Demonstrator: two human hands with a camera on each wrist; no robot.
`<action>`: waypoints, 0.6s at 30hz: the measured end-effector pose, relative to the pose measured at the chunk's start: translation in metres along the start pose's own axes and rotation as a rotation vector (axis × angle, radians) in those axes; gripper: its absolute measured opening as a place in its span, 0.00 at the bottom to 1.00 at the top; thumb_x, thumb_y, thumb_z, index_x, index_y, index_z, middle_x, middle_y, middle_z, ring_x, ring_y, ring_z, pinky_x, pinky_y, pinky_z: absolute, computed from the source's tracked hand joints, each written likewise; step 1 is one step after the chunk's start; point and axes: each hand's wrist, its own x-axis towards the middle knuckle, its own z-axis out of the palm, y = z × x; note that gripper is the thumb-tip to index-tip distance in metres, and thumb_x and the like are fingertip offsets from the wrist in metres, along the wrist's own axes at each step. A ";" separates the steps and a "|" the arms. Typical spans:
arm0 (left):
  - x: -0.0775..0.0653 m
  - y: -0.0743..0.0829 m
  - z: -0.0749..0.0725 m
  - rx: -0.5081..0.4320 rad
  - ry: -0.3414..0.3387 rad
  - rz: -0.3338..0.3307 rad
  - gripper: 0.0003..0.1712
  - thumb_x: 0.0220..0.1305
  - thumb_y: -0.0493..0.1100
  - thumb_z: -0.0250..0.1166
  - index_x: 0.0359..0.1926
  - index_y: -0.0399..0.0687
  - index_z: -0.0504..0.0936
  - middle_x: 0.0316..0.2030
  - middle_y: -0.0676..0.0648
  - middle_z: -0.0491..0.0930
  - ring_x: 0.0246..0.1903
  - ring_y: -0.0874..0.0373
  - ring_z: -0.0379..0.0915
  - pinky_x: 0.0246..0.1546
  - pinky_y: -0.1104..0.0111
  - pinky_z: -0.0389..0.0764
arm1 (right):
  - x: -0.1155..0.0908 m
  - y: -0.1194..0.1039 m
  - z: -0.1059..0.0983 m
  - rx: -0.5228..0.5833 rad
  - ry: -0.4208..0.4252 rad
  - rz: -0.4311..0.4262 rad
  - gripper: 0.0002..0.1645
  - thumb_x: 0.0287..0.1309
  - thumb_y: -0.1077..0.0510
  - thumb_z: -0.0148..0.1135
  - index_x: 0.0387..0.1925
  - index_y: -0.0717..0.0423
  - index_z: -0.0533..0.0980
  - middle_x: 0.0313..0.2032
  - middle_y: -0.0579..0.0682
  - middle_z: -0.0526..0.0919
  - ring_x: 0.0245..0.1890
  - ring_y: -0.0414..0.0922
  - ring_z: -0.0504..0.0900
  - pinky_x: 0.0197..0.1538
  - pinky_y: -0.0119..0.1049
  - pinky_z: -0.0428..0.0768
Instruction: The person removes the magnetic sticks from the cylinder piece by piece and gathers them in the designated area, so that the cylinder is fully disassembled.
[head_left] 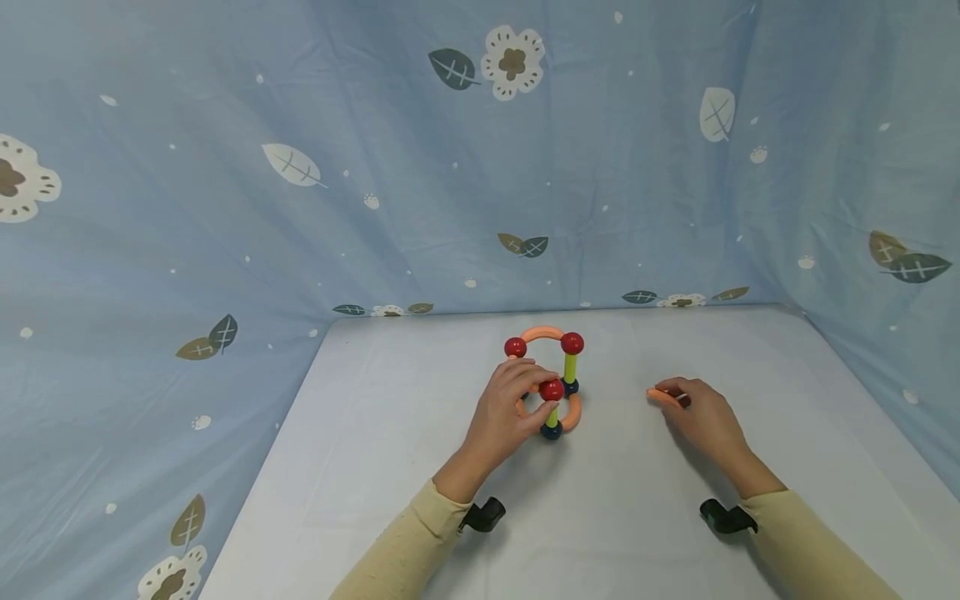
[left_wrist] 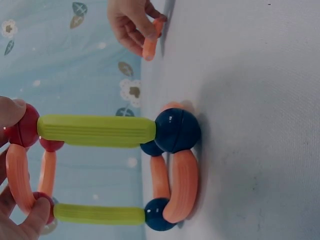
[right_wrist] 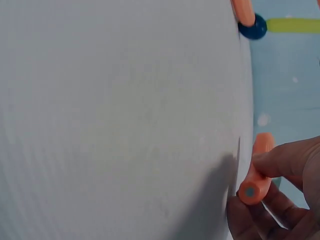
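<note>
A frame of magnetic balls and sticks stands on the table, with red balls point(head_left: 572, 343) on top and dark blue balls point(left_wrist: 177, 131) at the base. Straight green sticks point(left_wrist: 97, 131) rise between the two levels, and curved orange sticks point(left_wrist: 182, 187) link balls within each level. At the near upright, my left hand point(head_left: 495, 417) grips the top red ball point(head_left: 552, 389) with thumb and fingers; it partly hides the frame's left side. Off to the right, my right hand point(head_left: 705, 421) pinches a loose curved orange stick point(right_wrist: 263, 142) just above the table, apart from the frame.
A white-covered table point(head_left: 375, 417) lies under everything. Behind and beside it hangs a blue cloth point(head_left: 390, 208) patterned with leaves and flowers. Black camera mounts point(head_left: 486, 515) sit at both wrists.
</note>
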 end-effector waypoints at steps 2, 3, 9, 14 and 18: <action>0.000 0.000 0.000 0.000 -0.001 0.000 0.19 0.62 0.41 0.75 0.54 0.50 0.85 0.47 0.54 0.83 0.60 0.57 0.71 0.68 0.61 0.68 | 0.001 0.003 -0.001 -0.015 -0.001 0.013 0.17 0.65 0.57 0.68 0.53 0.60 0.81 0.46 0.61 0.83 0.43 0.58 0.82 0.42 0.55 0.81; 0.000 -0.001 0.001 0.000 -0.002 0.000 0.19 0.62 0.41 0.75 0.54 0.50 0.85 0.47 0.54 0.83 0.60 0.57 0.71 0.68 0.61 0.68 | 0.001 0.004 -0.001 -0.019 -0.002 0.020 0.17 0.65 0.57 0.69 0.53 0.61 0.81 0.46 0.61 0.83 0.43 0.58 0.81 0.41 0.55 0.81; -0.001 -0.002 0.002 0.005 -0.007 -0.010 0.19 0.62 0.41 0.75 0.54 0.50 0.85 0.48 0.54 0.83 0.61 0.57 0.70 0.68 0.61 0.68 | 0.003 0.010 -0.002 -0.036 -0.013 0.055 0.17 0.65 0.57 0.69 0.51 0.63 0.81 0.45 0.62 0.84 0.43 0.59 0.81 0.41 0.55 0.80; -0.001 -0.002 0.002 0.010 -0.008 -0.013 0.19 0.62 0.41 0.75 0.54 0.50 0.85 0.48 0.54 0.83 0.61 0.57 0.70 0.68 0.61 0.68 | 0.005 0.013 -0.002 -0.047 -0.025 0.082 0.16 0.65 0.59 0.68 0.51 0.65 0.81 0.46 0.65 0.84 0.43 0.61 0.81 0.42 0.56 0.80; -0.001 -0.002 0.002 0.014 -0.007 -0.017 0.19 0.62 0.42 0.75 0.54 0.50 0.85 0.48 0.54 0.83 0.61 0.57 0.70 0.69 0.61 0.68 | 0.006 0.014 -0.002 -0.047 -0.027 0.087 0.16 0.64 0.61 0.68 0.50 0.66 0.81 0.46 0.66 0.82 0.42 0.60 0.81 0.42 0.55 0.80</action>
